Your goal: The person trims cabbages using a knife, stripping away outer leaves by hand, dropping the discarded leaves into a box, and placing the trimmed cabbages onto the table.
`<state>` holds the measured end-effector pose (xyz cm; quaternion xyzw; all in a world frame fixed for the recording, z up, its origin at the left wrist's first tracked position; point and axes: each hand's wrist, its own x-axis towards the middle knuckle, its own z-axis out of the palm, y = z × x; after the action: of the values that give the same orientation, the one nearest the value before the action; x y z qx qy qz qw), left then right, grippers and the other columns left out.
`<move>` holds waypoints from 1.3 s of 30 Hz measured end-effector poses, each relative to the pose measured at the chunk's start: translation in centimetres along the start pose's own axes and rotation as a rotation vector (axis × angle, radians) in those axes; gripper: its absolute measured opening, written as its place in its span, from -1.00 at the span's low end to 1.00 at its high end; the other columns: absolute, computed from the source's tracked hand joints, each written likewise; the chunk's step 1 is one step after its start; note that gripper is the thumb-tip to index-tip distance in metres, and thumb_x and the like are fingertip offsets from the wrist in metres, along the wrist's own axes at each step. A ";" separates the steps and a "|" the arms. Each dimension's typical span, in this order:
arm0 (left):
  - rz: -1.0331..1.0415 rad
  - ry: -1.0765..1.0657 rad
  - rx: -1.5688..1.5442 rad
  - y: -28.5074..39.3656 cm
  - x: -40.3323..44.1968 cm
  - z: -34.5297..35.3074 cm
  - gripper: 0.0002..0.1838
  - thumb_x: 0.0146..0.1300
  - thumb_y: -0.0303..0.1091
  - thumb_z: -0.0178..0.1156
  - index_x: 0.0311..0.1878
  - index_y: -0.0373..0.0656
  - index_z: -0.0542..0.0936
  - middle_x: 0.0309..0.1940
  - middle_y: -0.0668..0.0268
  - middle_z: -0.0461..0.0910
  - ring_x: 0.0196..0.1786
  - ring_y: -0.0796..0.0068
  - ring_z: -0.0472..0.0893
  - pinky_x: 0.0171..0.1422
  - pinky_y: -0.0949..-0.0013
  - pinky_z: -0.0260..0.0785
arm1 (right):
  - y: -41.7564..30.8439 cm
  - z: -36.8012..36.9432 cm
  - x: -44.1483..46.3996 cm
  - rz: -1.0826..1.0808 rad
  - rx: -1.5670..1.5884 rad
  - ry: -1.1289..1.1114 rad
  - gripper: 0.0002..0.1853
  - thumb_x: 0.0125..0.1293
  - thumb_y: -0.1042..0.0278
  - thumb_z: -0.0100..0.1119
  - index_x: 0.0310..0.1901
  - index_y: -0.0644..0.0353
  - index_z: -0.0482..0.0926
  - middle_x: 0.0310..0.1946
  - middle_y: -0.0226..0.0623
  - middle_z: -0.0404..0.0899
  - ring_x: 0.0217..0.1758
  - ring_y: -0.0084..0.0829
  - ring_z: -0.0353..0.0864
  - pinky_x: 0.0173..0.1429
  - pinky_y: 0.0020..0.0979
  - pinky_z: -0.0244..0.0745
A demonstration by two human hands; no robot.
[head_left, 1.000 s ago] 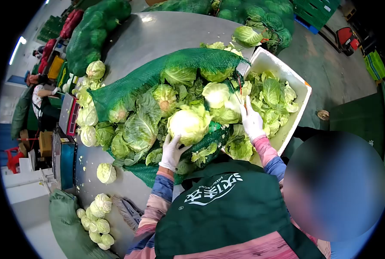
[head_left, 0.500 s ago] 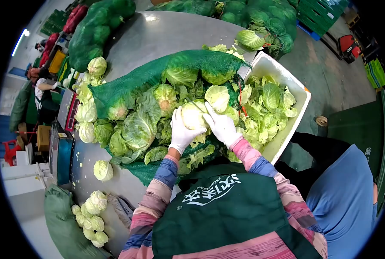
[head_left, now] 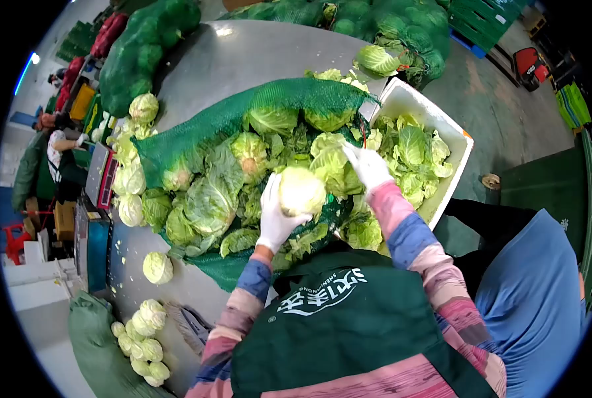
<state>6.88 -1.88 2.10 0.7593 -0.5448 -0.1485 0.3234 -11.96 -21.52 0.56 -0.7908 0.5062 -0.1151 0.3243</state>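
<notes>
A pale, trimmed cabbage head point(head_left: 302, 192) rests in my gloved left hand point(head_left: 277, 215), whose fingers wrap its left and lower sides. My gloved right hand point(head_left: 370, 167) is just to the right, fingers closed on the edge of a loose light-green cabbage leaf point(head_left: 334, 163). That leaf hangs beside the head's upper right. Both hands are above an opened green mesh bag point(head_left: 210, 123), which holds several cabbages with outer leaves, including a large leafy cabbage point(head_left: 211, 199).
To the right, a white foam box point(head_left: 456, 162) contains stripped leaves. Trimmed cabbages point(head_left: 131, 178) line the metal table's point(head_left: 256, 50) left side, near a scale point(head_left: 100, 176). Full mesh bags point(head_left: 143, 56) lie at the back. Another person point(head_left: 64, 156) stands far left; someone in blue point(head_left: 528, 278) is at right.
My right hand has moved right and up, away from the cabbage head, and the leaf has come with it. My left hand still holds the head, now showing paler and more exposed.
</notes>
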 end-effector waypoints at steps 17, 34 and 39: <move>-0.121 -0.113 -0.142 -1.3 0.3 -1.2 0.23 -0.30 -0.24 0.64 0.49 -0.13 0.11 0.32 -0.05 0.20 0.36 0.02 0.29 0.47 0.17 0.19 | 0.3 8.3 -2.4 0.115 -0.025 0.058 -0.55 0.33 -0.05 0.09 0.02 0.17 0.58 -0.40 -0.04 0.67 -0.33 -0.05 0.68 -0.21 -0.19 0.56; -0.203 0.160 -0.136 1.1 0.3 3.2 0.17 -0.19 -0.05 0.57 0.39 -0.48 0.15 0.40 -0.19 0.08 0.45 -0.10 0.15 0.53 0.12 0.02 | -6.0 2.0 -7.1 -0.159 0.038 0.030 -0.12 0.27 -0.27 0.09 0.46 0.14 0.13 0.16 0.10 0.43 0.02 0.02 0.60 0.03 -0.15 0.54; -0.043 0.025 -0.120 0.2 0.3 2.1 0.18 -0.20 -0.10 0.57 0.42 -0.47 0.13 0.42 -0.21 0.13 0.47 -0.03 0.18 0.54 0.22 0.03 | -6.7 3.1 -4.5 -0.128 -0.047 -0.078 -0.12 0.12 -0.42 0.13 0.30 0.14 0.40 0.15 0.05 0.48 0.05 0.00 0.60 0.01 -0.13 0.55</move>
<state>5.62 -2.93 0.75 0.7519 -0.5142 -0.1783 0.3720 -7.56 -14.49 3.07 -0.8329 0.4441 -0.0926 0.3170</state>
